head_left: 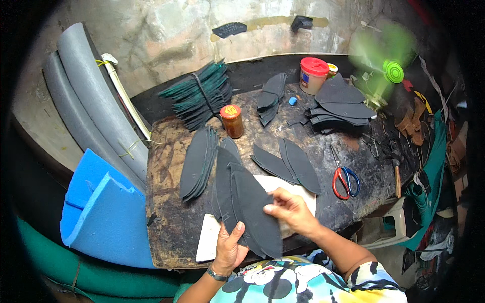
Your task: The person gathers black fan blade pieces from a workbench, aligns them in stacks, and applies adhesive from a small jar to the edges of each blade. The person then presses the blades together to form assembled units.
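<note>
The left hand has its grip clamped under a fan of dark sole-shaped pieces at the counter's near edge; the right hand pinches their right edge. Just beyond lies a leaning stack; scissors lie farther right on open counter.

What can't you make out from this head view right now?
- Left hand: fingers hidden behind the fanned dark cut pieces it holds.
- White board: mostly covered by those pieces and the right hand.
- Green fan: blades motion-blurred.
- Scissors: blade tips too thin to tell.
</note>
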`<state>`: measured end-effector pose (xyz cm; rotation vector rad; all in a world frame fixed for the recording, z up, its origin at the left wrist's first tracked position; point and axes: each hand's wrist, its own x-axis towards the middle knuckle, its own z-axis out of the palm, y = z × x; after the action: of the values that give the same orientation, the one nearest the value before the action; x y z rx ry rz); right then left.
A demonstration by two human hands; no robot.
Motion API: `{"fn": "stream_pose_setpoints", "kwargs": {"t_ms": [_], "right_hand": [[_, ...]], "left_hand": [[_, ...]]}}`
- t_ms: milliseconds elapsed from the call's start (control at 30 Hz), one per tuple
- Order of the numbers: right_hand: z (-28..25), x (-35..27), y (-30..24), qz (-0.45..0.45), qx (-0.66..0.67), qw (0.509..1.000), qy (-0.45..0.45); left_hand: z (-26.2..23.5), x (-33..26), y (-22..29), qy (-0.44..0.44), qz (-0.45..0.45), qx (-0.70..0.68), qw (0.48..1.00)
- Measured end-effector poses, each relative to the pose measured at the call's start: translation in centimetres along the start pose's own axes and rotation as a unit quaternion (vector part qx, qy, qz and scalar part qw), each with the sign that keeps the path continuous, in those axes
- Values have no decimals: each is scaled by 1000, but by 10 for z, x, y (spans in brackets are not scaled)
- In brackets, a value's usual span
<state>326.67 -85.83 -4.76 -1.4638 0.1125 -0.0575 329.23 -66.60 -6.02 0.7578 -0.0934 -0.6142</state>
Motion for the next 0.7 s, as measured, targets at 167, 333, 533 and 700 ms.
{"fn": "stream_pose_setpoints", "kwargs": {"t_ms": [167,333,533,700], "right_hand": [[-7,-1,29,-34,19,990,135],[-8,-4,35,-92,-384,910,125],[-83,38,10,-65,-546,793,263],[-118,77,14,44,-641,735,216]], "left_hand": [[-4,-1,1,40,16,46,998],[-5,-11,9,100,69,204,971],[13,-5,-2,14,-85,115,990],[17,5,-11,-31,-181,137,973]]}}
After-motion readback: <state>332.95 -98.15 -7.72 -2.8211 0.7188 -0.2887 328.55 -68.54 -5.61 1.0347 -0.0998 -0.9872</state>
